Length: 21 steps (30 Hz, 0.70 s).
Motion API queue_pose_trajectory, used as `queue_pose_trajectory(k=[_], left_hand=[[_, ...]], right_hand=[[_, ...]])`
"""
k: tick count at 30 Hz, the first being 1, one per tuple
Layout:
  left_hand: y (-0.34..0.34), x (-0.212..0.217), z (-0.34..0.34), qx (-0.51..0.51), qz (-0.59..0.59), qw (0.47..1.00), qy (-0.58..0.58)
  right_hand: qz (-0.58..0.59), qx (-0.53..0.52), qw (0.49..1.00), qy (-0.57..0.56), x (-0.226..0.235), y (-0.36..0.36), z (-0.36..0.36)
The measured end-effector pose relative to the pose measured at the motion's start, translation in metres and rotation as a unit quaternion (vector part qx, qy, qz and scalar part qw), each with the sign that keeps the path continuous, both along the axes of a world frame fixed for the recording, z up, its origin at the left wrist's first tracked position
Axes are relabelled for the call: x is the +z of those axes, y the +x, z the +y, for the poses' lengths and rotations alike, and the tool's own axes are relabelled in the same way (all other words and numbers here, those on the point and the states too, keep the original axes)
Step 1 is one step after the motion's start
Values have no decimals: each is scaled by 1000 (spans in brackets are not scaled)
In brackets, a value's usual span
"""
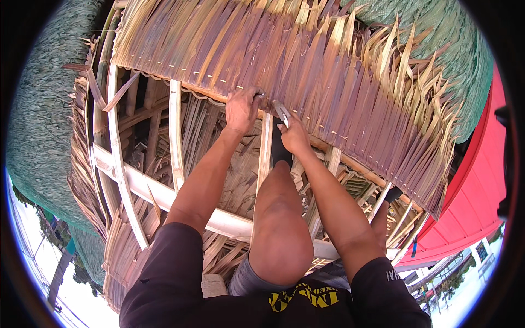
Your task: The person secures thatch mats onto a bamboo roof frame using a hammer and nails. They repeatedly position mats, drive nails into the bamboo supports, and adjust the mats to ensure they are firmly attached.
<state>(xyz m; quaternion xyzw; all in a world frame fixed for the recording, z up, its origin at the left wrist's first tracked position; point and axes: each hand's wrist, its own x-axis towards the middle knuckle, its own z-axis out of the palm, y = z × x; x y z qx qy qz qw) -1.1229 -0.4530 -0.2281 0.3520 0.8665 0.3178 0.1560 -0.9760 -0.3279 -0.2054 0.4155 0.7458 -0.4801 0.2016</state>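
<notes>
A thatch panel point(240, 49) of brown and yellow palm leaves, sewn with a row of light stitches, lies across the roof frame. At its lower edge my left hand point(241, 109) is closed, thumb and forefinger pinched together. Something small may be between them, too small to name. Just right of it, my right hand point(296, 135) is closed round a grey metal hand tool point(281, 112), whose end points up at the panel edge. Its handle is hidden in my palm. Below both hands runs a pale wooden rafter point(265, 145).
More pale rafters point(175, 131) cross a wide plank point(147, 186), with open gaps between them over poles and dry leaves. My bent knee point(281, 240) rests between the rafters. Green netted thatch point(49, 109) lies left, a red metal roof point(470, 191) right.
</notes>
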Motion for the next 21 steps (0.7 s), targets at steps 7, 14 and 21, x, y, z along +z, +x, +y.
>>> queue_pose_trajectory(k=[7,14,21], left_hand=[[-1,-26,4,-99,-85,990,-53],[0,-36,-6,-120,-60,991,-4],[1,-38,-7,-130,-66,988,-39]], right_hand=[[124,-131,983,-27,47,18,11],[79,-47,995,33,79,66,-10],[-15,51,997,49,69,63,-10]])
